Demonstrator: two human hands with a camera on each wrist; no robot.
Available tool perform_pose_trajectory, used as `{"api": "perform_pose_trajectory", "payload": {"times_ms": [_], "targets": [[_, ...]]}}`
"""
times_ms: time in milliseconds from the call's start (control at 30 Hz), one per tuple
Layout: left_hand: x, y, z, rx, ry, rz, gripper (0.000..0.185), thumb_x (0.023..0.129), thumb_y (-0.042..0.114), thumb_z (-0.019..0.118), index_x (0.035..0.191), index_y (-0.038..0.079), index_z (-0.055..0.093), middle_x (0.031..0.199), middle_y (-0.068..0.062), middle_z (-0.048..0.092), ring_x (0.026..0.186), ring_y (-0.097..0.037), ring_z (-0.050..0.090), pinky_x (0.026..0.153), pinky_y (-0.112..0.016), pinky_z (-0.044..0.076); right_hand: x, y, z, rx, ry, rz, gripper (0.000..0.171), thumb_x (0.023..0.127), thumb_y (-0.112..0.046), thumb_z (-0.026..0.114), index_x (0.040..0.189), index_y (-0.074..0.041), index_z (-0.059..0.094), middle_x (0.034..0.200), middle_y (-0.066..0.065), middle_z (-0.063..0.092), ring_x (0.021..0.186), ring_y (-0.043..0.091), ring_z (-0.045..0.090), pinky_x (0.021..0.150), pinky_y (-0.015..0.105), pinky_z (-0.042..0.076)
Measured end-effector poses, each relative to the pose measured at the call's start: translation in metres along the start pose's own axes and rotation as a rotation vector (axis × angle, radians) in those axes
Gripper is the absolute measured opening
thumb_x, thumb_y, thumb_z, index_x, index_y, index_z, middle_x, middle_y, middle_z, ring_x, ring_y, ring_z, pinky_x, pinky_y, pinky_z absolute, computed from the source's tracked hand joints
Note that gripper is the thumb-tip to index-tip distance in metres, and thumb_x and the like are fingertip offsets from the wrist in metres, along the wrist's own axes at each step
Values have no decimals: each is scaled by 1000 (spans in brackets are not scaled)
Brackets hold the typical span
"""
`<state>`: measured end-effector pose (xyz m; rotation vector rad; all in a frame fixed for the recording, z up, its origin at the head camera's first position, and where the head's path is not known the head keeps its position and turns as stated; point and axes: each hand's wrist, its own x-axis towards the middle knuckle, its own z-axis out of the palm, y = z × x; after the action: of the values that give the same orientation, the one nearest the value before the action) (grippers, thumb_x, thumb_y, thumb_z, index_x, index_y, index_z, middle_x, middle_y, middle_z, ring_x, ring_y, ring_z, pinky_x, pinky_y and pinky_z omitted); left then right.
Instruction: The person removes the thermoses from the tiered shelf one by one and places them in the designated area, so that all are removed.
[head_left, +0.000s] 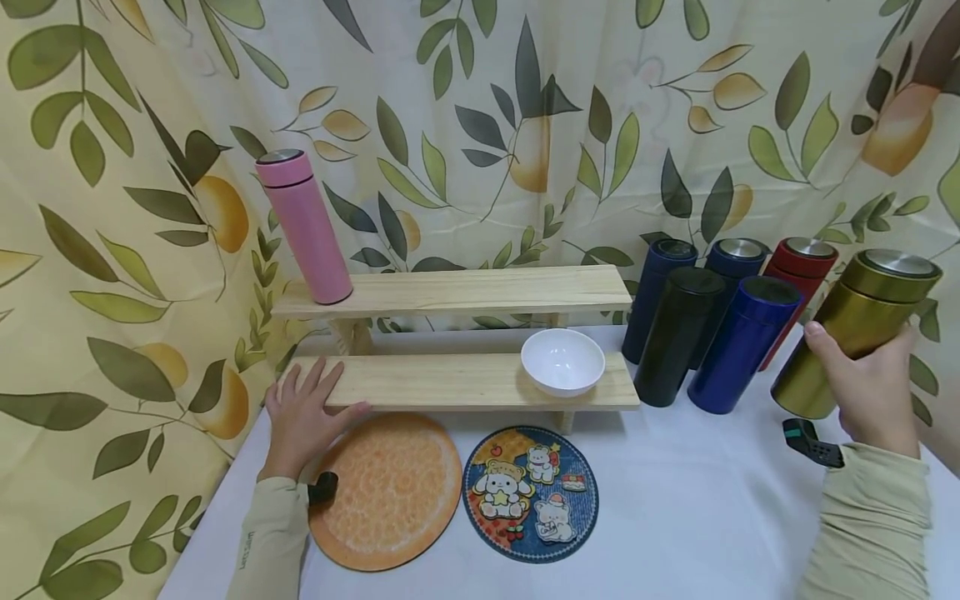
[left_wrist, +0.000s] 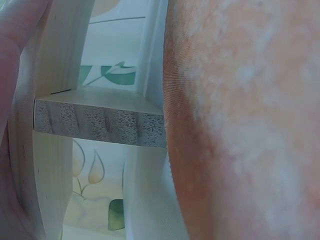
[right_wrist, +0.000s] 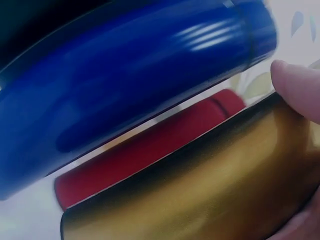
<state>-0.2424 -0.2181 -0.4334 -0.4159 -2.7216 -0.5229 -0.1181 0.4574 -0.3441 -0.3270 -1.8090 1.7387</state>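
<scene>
My left hand [head_left: 303,421] rests with spread fingers on the left end of the lower board [head_left: 435,383] of a two-tier wooden stand. In the left wrist view the stand's wooden support [left_wrist: 100,120] shows beside a round orange mat. At the far right my right hand [head_left: 873,392] grips a gold thermos flask [head_left: 858,312], thumb on its near side and fingers partly hidden behind it. The right wrist view shows this gold flask close up, with a red flask [right_wrist: 150,150] and a glossy blue flask [right_wrist: 140,75] beside it.
A pink flask [head_left: 307,229] stands on the upper board [head_left: 480,292]; a white bowl [head_left: 562,362] sits on the lower one. The orange mat [head_left: 386,492] and a blue cartoon mat [head_left: 531,496] lie in front. Several dark flasks [head_left: 678,333] cluster right of the stand, before a patterned curtain [head_left: 480,233].
</scene>
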Motion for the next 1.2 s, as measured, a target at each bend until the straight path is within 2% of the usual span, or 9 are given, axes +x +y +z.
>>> {"api": "perform_pose_trajectory", "payload": {"times_ms": [67,133,400,500,633,733,800,900,1200], "targets": [[0,0,0,2,-2,-4,93,90,67,74,160,9,51,168,-24,38,154,-55,19,115,-80,5,2,8,-1,4,-20,5,74,102,-2,71,149,-24,19,126,-11,42,109,5,47,80,8,40],[0,0,0,4,-6,-8,93,90,67,74,160,9,51,168,-23,37,154,-55,19,115,-80,5,4,15,0,10,-30,17,72,102,-3,71,148,-24,19,125,-11,41,109,4,47,82,9,39],[2,1,-1,7,-27,-19,94,91,68,73,162,10,49,170,-22,35,155,-54,17,116,-79,3,10,43,2,216,-32,-30,62,99,12,66,135,-23,29,124,-2,47,105,8,53,81,8,48],[2,1,-1,5,-22,-17,93,91,67,73,161,10,50,169,-22,36,155,-54,18,115,-79,4,10,50,3,169,-19,-6,63,99,8,69,136,-24,30,123,-4,47,105,7,52,80,8,46],[1,1,-1,2,-17,-14,93,91,66,74,161,9,51,169,-23,37,155,-55,18,115,-79,4,12,55,5,38,-10,63,65,101,-3,73,140,-25,26,123,-10,43,107,4,48,80,7,42],[1,0,-1,2,-18,-14,93,91,66,74,161,9,51,168,-23,37,155,-55,18,115,-79,4,14,58,7,43,17,96,66,101,-4,74,141,-25,25,124,-11,42,109,4,46,80,7,41],[1,0,-1,4,-20,-15,93,91,66,74,161,9,50,168,-23,37,155,-55,18,115,-79,4,16,59,9,96,49,103,68,99,-1,74,142,-24,27,126,-10,43,112,5,47,81,6,42],[1,0,-2,3,-22,-17,93,91,66,74,161,9,50,169,-23,36,155,-55,17,115,-79,4,18,61,12,135,81,111,69,99,2,74,143,-24,28,128,-10,44,115,6,46,87,10,41],[1,1,-1,-4,-16,-14,91,91,65,74,161,10,51,169,-22,37,155,-55,18,115,-79,4,20,63,16,85,145,162,69,100,-1,72,146,-28,29,133,-14,42,124,6,43,104,17,32]]}}
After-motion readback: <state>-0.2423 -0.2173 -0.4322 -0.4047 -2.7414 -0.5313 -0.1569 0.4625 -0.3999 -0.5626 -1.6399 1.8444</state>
